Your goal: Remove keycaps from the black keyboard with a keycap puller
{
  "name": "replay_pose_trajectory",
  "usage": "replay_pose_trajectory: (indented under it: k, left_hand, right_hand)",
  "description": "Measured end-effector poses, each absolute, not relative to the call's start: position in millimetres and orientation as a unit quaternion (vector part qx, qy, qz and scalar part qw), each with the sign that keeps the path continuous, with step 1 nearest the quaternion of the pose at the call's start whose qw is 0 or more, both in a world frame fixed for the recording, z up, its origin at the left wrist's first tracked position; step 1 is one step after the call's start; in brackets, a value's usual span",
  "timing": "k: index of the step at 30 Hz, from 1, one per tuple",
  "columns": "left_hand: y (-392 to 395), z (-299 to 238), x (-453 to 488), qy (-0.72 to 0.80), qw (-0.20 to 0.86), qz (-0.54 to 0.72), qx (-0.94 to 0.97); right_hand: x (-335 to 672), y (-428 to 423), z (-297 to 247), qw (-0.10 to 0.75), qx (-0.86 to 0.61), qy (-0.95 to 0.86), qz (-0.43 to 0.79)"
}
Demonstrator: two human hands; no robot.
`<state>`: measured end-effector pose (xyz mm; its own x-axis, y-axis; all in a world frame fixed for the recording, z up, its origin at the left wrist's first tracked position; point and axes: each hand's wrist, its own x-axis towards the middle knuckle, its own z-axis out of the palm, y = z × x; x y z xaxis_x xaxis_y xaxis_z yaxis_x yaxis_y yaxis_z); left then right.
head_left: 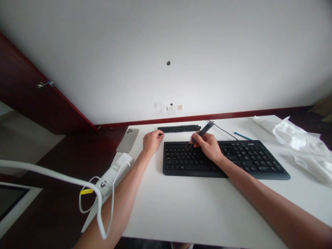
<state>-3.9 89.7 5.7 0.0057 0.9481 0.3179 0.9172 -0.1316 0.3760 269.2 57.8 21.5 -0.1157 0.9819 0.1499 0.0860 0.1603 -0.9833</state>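
My left hand (151,141) rests near the back of the white table, fingers pinched on a small black keycap (161,134). Just to its right lies a row of loose black keycaps (178,129). My right hand (208,145) grips a keycap puller (205,128) with a dark handle. Its wire loops point down over the upper left keys of the black keyboard (249,155). Whether the wires touch a key, I cannot tell. The keyboard lies flat below and to the right of my left hand.
A phone (128,140) and a white power strip (116,169) with a looping cable (75,180) lie along the left edge of the table (178,207). Right of the keyboard is crumpled white plastic (298,136). Behind it lies a thin blue tool (243,136). A wall (124,79) rises behind.
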Motion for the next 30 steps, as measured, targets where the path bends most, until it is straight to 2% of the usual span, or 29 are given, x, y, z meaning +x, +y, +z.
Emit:
replay_pose_trajectory:
  k: [7,13,18,24,30]
  left_hand:
    - [85.2,8.6,0.1,0.636,0.021,0.304,0.709]
    - [59.1,25.4,27.0,0.486,0.048,0.406,0.773]
    - [41.4,30.1,48.4,0.405,0.121,0.372,0.826]
    - [41.7,24.5,50.3,0.42,0.106,0.31,0.846]
    - [41.7,28.3,51.0,0.424,0.134,0.317,0.838]
  right_hand:
    - [270.5,58.4,24.5,0.489,-0.468,-0.594,0.436]
    - [273.6,52.3,29.1,0.465,-0.482,-0.662,0.337]
    - [266.1,42.0,32.0,0.474,-0.406,-0.689,0.368]
    - [261.6,38.6,30.2,0.481,-0.384,-0.675,0.407]
    - [263.9,39.6,29.9,0.487,-0.379,-0.669,0.414]
